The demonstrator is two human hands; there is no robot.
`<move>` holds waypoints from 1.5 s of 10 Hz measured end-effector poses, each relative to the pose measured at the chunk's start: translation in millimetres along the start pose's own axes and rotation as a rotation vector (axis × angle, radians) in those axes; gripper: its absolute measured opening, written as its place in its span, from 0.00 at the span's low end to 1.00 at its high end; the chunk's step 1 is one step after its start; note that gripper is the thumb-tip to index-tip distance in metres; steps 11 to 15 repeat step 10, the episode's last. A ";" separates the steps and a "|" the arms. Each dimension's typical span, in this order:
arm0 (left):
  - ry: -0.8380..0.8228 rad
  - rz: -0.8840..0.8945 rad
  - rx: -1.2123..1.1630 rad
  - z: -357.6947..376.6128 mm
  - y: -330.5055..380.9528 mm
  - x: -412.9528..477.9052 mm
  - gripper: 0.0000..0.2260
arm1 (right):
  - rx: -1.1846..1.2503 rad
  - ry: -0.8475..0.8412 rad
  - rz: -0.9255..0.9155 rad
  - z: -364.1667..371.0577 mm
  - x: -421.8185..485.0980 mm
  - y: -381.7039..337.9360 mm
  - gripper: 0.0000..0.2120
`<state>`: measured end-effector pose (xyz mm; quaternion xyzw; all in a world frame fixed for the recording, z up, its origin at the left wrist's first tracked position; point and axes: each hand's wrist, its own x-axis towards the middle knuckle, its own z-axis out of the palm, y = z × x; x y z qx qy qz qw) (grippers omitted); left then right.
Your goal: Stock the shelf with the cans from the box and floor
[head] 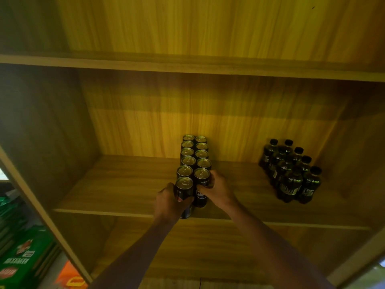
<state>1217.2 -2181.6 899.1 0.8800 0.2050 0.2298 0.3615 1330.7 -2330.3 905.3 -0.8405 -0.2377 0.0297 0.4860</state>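
Observation:
Two rows of dark cans (pixel 194 152) with gold tops run from the back of the wooden shelf (pixel 125 190) toward its front edge. My left hand (pixel 169 202) is wrapped around the front can of the left row (pixel 184 189), which stands at the shelf's front edge. My right hand (pixel 216 189) grips the front can of the right row (pixel 201 184) from the right side. Both cans stand upright and touch each other. The box and the floor cans are out of sight.
A cluster of several dark bottles (pixel 291 174) with black caps stands on the same shelf at the right. An upper shelf board (pixel 187 65) spans above. Green and orange packages (pixel 20 261) lie at the lower left, outside the unit's side panel.

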 end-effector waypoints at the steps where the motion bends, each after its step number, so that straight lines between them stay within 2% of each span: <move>1: 0.002 -0.002 -0.005 1.0 -1.4 0.9 0.20 | 0.010 -0.004 0.005 -0.7 0.5 0.0 0.25; 7: 0.060 -0.009 0.077 2.6 1.3 -3.1 0.22 | -0.092 -0.016 0.017 -4.5 -3.5 -16.3 0.24; 9: -0.003 0.011 0.124 -10.1 3.6 -6.1 0.27 | -0.132 -0.039 0.016 -8.9 -10.6 -20.4 0.25; 10: -0.054 0.108 0.250 -26.3 7.7 -8.8 0.30 | -0.234 -0.037 0.004 -18.1 -22.2 -35.5 0.25; 15: -0.054 0.108 0.250 -26.3 7.7 -8.8 0.30 | -0.234 -0.037 0.004 -18.1 -22.2 -35.5 0.25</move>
